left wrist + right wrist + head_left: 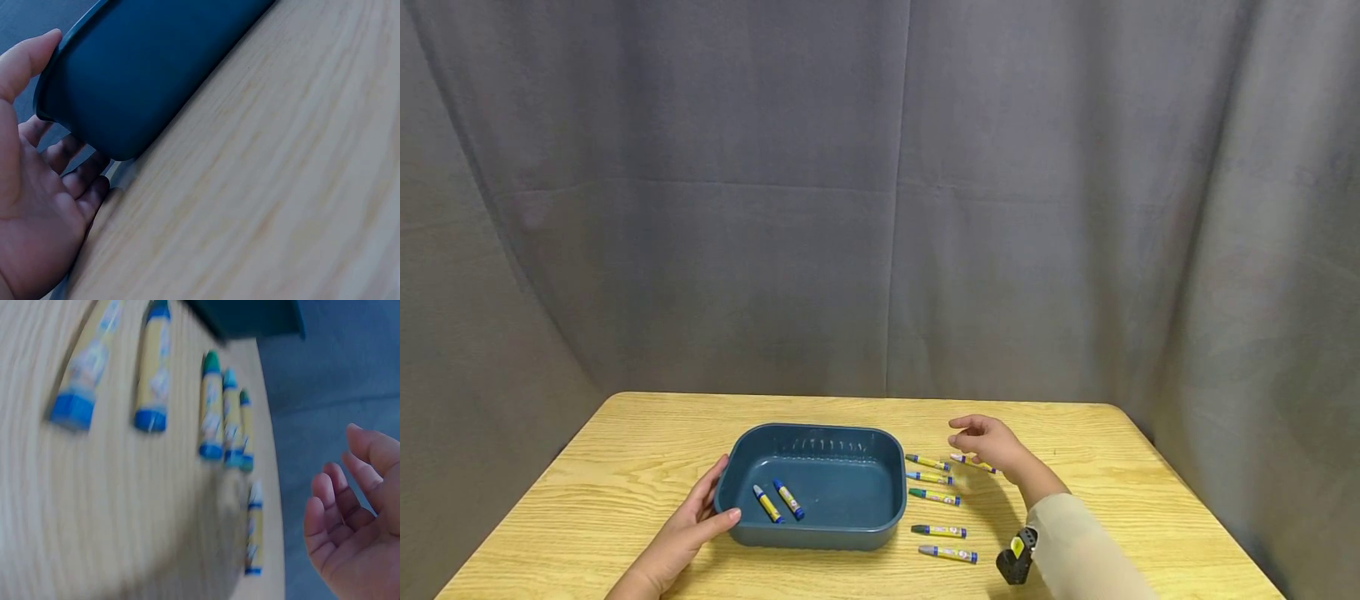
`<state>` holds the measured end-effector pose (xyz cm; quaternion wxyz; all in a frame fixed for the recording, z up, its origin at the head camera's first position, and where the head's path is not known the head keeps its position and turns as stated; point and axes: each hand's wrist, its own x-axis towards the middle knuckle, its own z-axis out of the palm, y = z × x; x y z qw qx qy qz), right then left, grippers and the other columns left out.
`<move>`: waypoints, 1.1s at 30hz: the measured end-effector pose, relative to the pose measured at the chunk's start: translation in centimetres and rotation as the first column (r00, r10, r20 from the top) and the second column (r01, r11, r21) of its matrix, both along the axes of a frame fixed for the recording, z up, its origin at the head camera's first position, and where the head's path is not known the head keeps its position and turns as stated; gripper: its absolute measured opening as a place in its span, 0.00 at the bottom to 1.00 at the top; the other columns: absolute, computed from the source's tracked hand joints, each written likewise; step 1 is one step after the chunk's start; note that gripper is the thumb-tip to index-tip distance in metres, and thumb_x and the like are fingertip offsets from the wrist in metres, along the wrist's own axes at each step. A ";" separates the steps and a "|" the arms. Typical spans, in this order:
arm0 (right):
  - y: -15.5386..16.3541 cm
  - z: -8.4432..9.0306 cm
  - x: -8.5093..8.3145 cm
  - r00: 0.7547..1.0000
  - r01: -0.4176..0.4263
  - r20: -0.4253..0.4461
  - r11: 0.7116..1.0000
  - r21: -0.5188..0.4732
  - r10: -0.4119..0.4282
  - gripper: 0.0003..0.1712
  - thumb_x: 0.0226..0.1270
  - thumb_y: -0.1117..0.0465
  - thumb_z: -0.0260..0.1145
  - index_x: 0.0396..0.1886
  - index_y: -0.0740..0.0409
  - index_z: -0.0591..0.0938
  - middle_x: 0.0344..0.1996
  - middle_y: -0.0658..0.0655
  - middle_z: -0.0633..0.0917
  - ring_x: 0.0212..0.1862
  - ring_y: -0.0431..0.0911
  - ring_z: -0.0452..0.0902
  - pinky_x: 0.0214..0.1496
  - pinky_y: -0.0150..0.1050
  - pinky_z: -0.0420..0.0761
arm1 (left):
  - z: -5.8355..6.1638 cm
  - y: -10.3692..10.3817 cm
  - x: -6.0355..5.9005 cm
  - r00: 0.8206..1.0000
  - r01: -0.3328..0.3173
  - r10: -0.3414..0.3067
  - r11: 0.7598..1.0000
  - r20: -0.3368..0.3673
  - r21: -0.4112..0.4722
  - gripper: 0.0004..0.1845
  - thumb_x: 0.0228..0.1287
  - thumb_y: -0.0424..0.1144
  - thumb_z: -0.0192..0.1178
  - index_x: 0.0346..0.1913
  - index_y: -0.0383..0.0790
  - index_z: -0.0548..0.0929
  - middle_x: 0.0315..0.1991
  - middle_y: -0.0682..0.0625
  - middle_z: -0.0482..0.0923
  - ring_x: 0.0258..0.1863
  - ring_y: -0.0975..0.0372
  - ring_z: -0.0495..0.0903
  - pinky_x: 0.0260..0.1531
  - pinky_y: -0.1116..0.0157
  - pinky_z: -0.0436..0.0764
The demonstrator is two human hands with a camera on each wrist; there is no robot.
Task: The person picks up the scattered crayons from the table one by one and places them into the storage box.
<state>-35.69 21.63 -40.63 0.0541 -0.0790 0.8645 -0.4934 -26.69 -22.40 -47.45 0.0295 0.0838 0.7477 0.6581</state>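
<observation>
A dark blue-green plastic basin (820, 537) stands on the table. My left hand (681, 529) holds it at its near left corner, the thumb at the rim and the fingers around the outside wall. In the left wrist view the fingertips pass partly behind the basin (137, 69). Inside lie two yellow-wrapped crayons, a grey-tipped one (768, 505) and a blue-tipped one (788, 500). My right hand (988, 442) hovers with loosely bent fingers above a pale-tipped crayon (254, 531) at the far right, and nothing is between the fingers (323, 487).
Right of the basin, several crayons lie in a loose column, among them a green one (934, 497), a dark-tipped one (938, 531) and a grey-tipped one (948, 554). A black wrist device (1018, 557) sits at the right sleeve. Grey curtains (880, 208) hang behind the wooden table (587, 500).
</observation>
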 end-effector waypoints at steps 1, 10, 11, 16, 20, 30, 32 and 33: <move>0.4 -0.2 0.0 1.000 0.014 0.004 1.000 -0.001 -0.014 0.24 0.70 0.59 0.62 0.62 0.66 0.75 0.43 0.57 0.82 0.43 0.51 0.76 0.42 0.45 0.77 | 0.0 0.0 0.0 1.000 -0.001 0.001 1.000 0.001 -0.002 0.44 0.68 0.38 0.58 0.79 0.46 0.44 0.78 0.35 0.47 0.52 0.90 0.64 0.51 0.82 0.68; 2.6 -2.1 0.1 0.994 0.109 -0.028 0.992 0.056 -0.107 0.23 0.69 0.62 0.63 0.59 0.70 0.76 0.44 0.61 0.81 0.45 0.51 0.77 0.48 0.47 0.78 | 0.0 -0.4 0.2 1.000 0.001 -0.001 1.000 -0.006 -0.003 0.43 0.69 0.37 0.57 0.79 0.46 0.44 0.78 0.34 0.46 0.52 0.90 0.64 0.51 0.82 0.68; 2.7 -2.4 0.1 0.993 0.115 -0.030 0.991 0.069 -0.113 0.23 0.68 0.62 0.63 0.59 0.70 0.76 0.44 0.61 0.81 0.45 0.50 0.77 0.48 0.46 0.78 | 0.0 -0.4 0.3 1.000 0.001 -0.001 1.000 -0.009 -0.002 0.43 0.69 0.37 0.57 0.79 0.45 0.44 0.78 0.34 0.46 0.53 0.90 0.64 0.51 0.82 0.68; 3.3 -3.6 -0.2 0.988 0.156 -0.024 0.982 0.106 -0.155 0.22 0.66 0.62 0.66 0.56 0.69 0.78 0.43 0.61 0.82 0.43 0.48 0.76 0.43 0.40 0.76 | 0.0 -0.5 0.4 1.000 -0.001 0.001 1.000 -0.023 -0.005 0.43 0.69 0.36 0.57 0.79 0.44 0.44 0.78 0.33 0.46 0.53 0.90 0.63 0.51 0.82 0.67; 3.4 -4.3 -0.3 0.987 0.158 -0.023 0.982 0.101 -0.156 0.21 0.64 0.64 0.67 0.54 0.70 0.79 0.43 0.62 0.82 0.44 0.49 0.76 0.41 0.38 0.75 | 0.0 -0.6 0.5 1.000 -0.001 0.001 1.000 -0.022 -0.007 0.43 0.69 0.37 0.57 0.79 0.45 0.45 0.78 0.34 0.46 0.53 0.90 0.63 0.52 0.82 0.67; 2.5 -4.8 -0.4 0.985 0.168 -0.070 0.959 0.228 -0.156 0.15 0.61 0.68 0.67 0.49 0.67 0.83 0.42 0.61 0.83 0.39 0.47 0.75 0.38 0.38 0.77 | -0.1 -0.7 0.5 0.999 -0.010 0.009 1.000 -0.032 -0.004 0.43 0.68 0.36 0.57 0.79 0.43 0.45 0.77 0.34 0.47 0.53 0.90 0.64 0.51 0.82 0.68; 2.4 -4.8 -0.5 0.985 0.169 -0.085 0.947 0.272 -0.151 0.14 0.62 0.69 0.66 0.48 0.66 0.84 0.42 0.61 0.83 0.40 0.47 0.75 0.41 0.42 0.78 | -0.1 -0.7 0.5 1.000 -0.009 0.009 1.000 -0.026 -0.003 0.43 0.68 0.36 0.57 0.79 0.44 0.45 0.77 0.34 0.47 0.53 0.90 0.64 0.51 0.82 0.68; 2.3 -4.8 -0.5 0.985 0.169 -0.094 0.941 0.292 -0.148 0.13 0.62 0.69 0.66 0.47 0.65 0.85 0.42 0.60 0.84 0.41 0.48 0.76 0.43 0.43 0.78 | 0.0 -0.7 0.5 1.000 -0.010 0.010 1.000 -0.022 -0.003 0.43 0.68 0.36 0.57 0.79 0.44 0.45 0.77 0.34 0.47 0.53 0.90 0.64 0.51 0.82 0.67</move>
